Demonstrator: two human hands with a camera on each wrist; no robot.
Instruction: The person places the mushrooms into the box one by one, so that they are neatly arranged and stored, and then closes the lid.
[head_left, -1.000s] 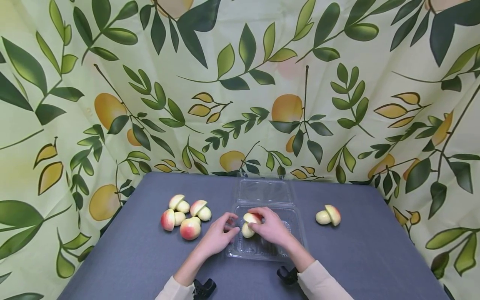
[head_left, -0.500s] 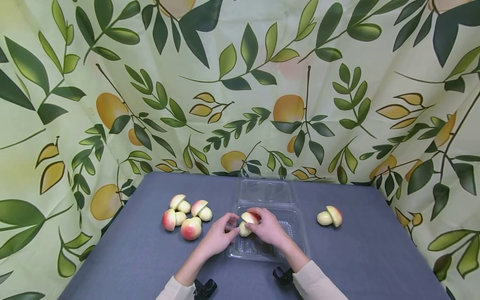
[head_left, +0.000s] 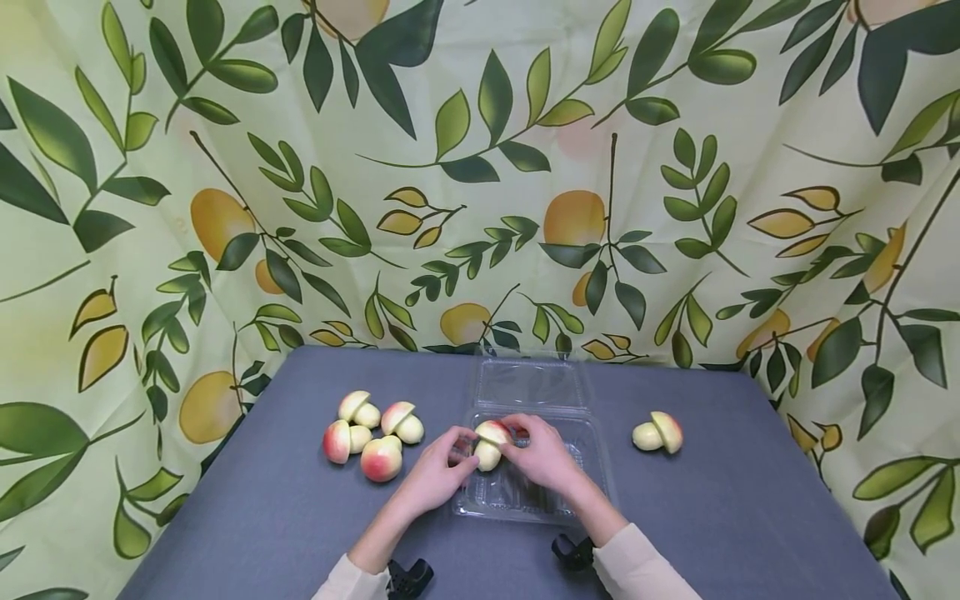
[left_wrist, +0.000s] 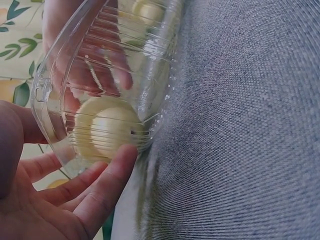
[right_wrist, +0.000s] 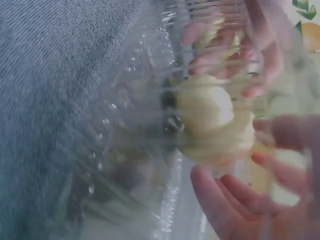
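Two pale sleeves [head_left: 647,567]: nearest, cut off by the head view's lower edge.
Left hand [head_left: 437,472]: loosely bent fingers at the left wall of the clear container [head_left: 498,497]; one cannot tell whether this grip pinches or only touches it.
Right hand [head_left: 542,454]: its grip pinches the held mushroom [head_left: 488,452] at the cap; blur and plastic veil the fingertips in its wrist view.
Held mushroom: at the container's left part, cap away from the person; whether it touches the base beneath is unclear. Best settled gently, with the thin wall braced and the fingers loosened only once it sits steady.
Four mushrooms [head_left: 381,460]: grouped on the desk [head_left: 720,508], left of the container.
Lone mushroom [head_left: 660,432]: right of it, on its side.
Lid [head_left: 531,385]: open behind, its clear edges hard to trace.
Leafy cloth [head_left: 480,208]: farthest.
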